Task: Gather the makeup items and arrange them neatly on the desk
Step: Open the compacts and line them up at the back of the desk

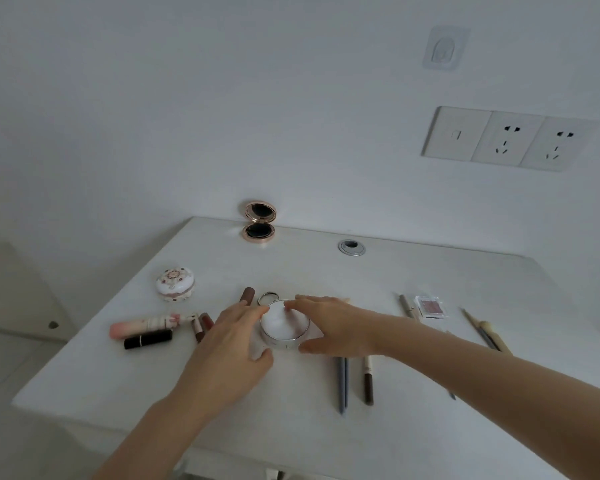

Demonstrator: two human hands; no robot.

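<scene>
White with a silver rim, the round compact (284,329) lies flat near the middle of the tabletop (309,427), roughly midway between its left and right edges. We see both of the person's bare hands on it. The right hand (333,327) grasps it, fingers curled over the far rim and thumb against the near rim. The left hand (229,344) is relaxed, its straight fingertips touching the left rim.

Being round, the compact has no long axis. Its broad white face points up, and blur keeps us from telling which way any hinge or clasp faces.

We judge three risks. A small metal ring (270,293) sits just beside the compact's far-left rim, so a slide toward the far edge could knock it and set it rolling. The right wrist lies over the far ends of two grey pencils (342,386) and a brown pencil (368,386), which run toward the near edge, so a dragged arm could roll them off. Lifting by the lid alone could spring the compact open.
</scene>
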